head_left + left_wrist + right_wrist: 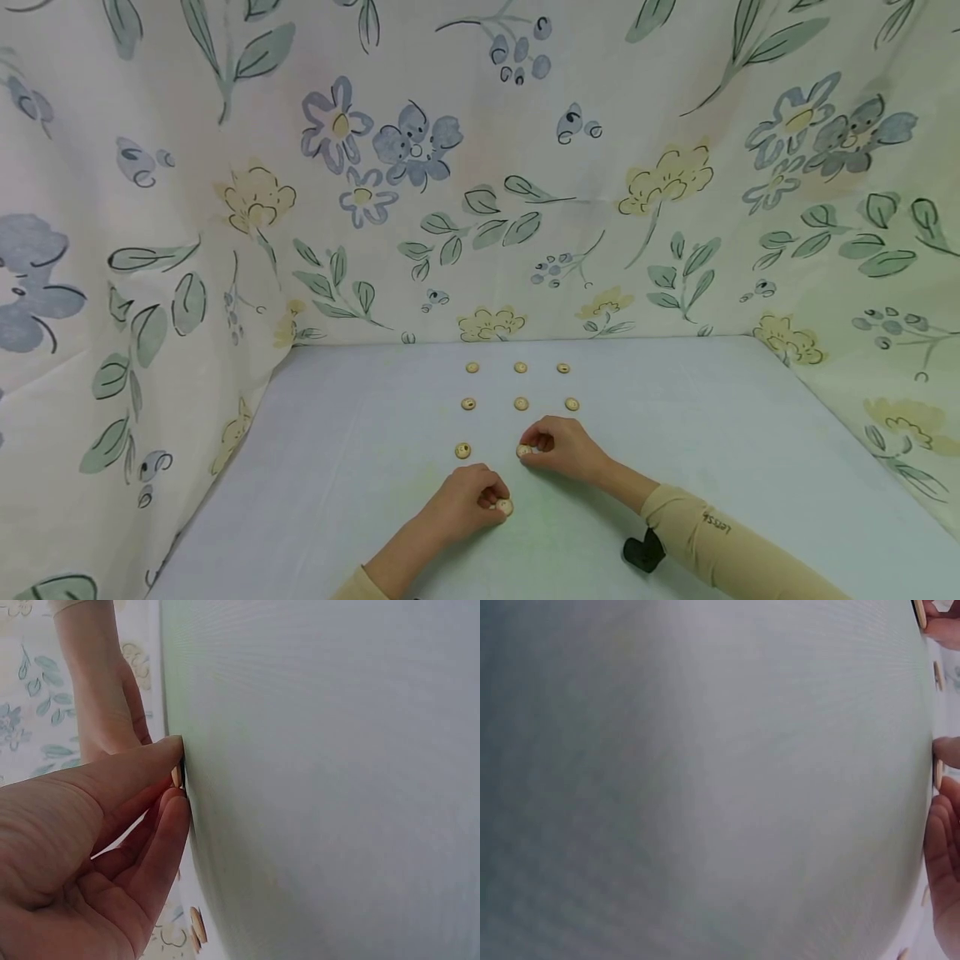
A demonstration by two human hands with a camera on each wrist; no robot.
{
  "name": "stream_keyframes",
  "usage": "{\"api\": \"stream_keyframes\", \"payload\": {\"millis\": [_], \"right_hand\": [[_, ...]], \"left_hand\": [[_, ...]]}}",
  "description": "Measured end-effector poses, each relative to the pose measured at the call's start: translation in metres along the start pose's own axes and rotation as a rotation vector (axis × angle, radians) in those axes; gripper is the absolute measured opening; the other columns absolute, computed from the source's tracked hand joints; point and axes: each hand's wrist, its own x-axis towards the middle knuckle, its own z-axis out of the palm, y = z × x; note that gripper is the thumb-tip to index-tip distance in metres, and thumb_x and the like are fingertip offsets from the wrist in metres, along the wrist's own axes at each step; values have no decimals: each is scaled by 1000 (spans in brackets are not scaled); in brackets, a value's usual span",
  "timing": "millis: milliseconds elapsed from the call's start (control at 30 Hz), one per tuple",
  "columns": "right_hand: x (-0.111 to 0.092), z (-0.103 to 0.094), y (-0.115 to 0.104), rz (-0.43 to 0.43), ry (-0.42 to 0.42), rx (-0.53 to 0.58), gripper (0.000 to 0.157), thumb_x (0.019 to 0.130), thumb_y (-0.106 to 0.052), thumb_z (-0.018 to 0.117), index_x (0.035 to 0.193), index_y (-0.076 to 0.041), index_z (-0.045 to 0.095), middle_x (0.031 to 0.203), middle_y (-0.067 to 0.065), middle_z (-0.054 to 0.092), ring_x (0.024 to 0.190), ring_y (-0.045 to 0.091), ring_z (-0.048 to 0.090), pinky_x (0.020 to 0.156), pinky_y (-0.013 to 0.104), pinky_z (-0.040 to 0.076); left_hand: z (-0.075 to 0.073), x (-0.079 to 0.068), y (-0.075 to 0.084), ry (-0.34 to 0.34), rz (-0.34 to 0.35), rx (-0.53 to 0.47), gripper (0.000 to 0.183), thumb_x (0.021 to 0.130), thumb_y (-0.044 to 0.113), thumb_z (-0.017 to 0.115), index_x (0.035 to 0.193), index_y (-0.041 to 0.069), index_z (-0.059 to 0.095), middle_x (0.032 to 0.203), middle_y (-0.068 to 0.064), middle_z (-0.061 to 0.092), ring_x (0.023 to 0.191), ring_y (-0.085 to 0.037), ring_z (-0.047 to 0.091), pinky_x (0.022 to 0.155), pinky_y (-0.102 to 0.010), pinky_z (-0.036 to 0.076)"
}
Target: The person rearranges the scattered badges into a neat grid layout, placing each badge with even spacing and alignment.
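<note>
With thumb and fingertips my left hand (468, 500) pinches a small round wooden disc (504, 506) close over the near part of the table. In the left wrist view, that disc (178, 777) shows edge-on between the fingers. Further forward and slightly right, my right hand (566, 450) pinches another wooden disc (523, 451), its right side covered by the fingers. The right wrist view catches this disc (939, 772) at its edge. A disc with a dark mark (462, 451) lies left of the right hand's one.
Behind the hands, two rows of discs lie on the white table (360, 433), including a middle one (521, 403) and a far one (521, 367). A black object (643, 552) sits by the right sleeve. Floral cloth (480, 167) hangs behind and at both sides.
</note>
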Motion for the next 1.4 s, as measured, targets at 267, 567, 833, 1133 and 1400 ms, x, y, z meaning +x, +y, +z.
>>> {"api": "stream_keyframes", "payload": {"millis": [267, 567, 833, 1133, 1400], "right_hand": [[0, 1, 0, 5, 0, 2, 16, 82, -23, 79, 94, -17, 71, 82, -7, 60, 75, 9, 54, 66, 23, 47], [0, 0, 1, 16, -2, 11, 17, 82, -25, 79, 94, -17, 71, 83, -7, 61, 76, 10, 54, 67, 23, 47], [0, -2, -1, 33, -21, 10, 19, 82, -26, 79, 96, -16, 70, 83, -6, 60, 75, 9, 53, 67, 23, 47], [-10, -5, 1, 19, -25, 31, 24, 81, -22, 80, 100, -12, 69, 84, -6, 62, 75, 7, 55, 67, 22, 49], [-31, -10, -4, 18, -21, 88, 24, 80, -18, 81, 99, -8, 69, 84, -4, 64, 75, 8, 57, 68, 23, 51]], "left_hand": [[0, 0, -1, 5, 17, -2, 13, 76, 0, 76, 86, 6, 70, 78, 4, 57, 69, -4, 54, 64, -17, 47], [-1, 0, 1, 3, 17, -16, 13, 76, -1, 77, 86, 6, 70, 78, 3, 57, 70, -5, 54, 64, -18, 47], [-2, 0, 1, -1, 25, -17, 14, 76, -1, 77, 87, 5, 70, 78, 2, 57, 70, -5, 54, 64, -19, 47], [3, 0, -1, 10, 11, -7, 13, 76, 1, 77, 86, 7, 70, 77, 6, 57, 69, -1, 53, 64, -17, 47], [2, 0, 1, 23, 4, 6, 14, 76, 2, 77, 86, 6, 70, 77, 6, 56, 69, -1, 52, 64, -17, 46]]}}
